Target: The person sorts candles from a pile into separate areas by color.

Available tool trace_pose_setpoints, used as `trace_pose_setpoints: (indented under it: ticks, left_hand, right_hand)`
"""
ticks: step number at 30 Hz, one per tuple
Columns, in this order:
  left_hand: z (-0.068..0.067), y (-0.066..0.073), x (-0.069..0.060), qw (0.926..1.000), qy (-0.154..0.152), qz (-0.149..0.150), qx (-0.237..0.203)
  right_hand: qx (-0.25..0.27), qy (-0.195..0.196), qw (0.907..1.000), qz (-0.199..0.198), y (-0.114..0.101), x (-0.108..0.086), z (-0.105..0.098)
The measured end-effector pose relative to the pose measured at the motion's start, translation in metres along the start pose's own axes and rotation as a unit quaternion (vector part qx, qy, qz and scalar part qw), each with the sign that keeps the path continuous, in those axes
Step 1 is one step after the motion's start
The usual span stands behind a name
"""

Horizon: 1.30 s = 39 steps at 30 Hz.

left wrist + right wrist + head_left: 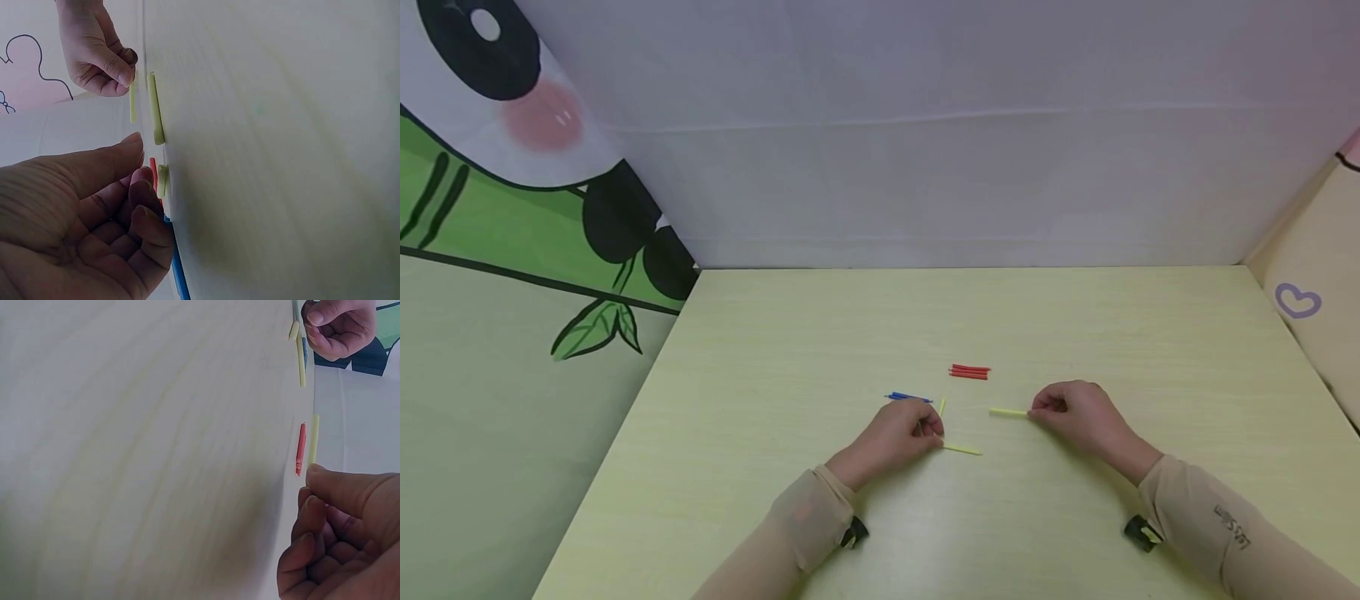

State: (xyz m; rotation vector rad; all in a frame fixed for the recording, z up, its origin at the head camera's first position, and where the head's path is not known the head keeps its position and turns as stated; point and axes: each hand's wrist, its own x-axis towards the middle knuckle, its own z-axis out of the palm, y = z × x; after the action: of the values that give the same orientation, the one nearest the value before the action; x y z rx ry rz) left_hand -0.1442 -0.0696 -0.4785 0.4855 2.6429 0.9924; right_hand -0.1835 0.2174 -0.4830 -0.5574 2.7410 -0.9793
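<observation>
My right hand pinches one end of a thin yellow stick between thumb and fingertips. The stick points left above the table. My left hand is low over the table, fingers loosely curled, with no stick visible between thumb and fingers. Right beside its fingertips lies one yellow stick. A second yellow stick lies just beyond the fingers, at an angle to the first. Blue sticks lie behind the left hand, partly hidden by it. Several red sticks lie side by side farther back.
The pale wood-grain table ends at a white cloth wall at the back. Cartoon-printed panels stand to the left, and a beige panel to the right. Small black devices are worn at both wrists.
</observation>
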Motion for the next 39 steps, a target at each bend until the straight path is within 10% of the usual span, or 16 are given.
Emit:
trace_pose_setpoints:
  ticks: [39]
  left_hand:
    - [0.005, -0.001, 0.004, 1.0, -0.005, 0.004, 0.006]
  right_hand:
    - [-0.004, 0.008, 0.9999, 0.012, 0.016, -0.003, -0.008]
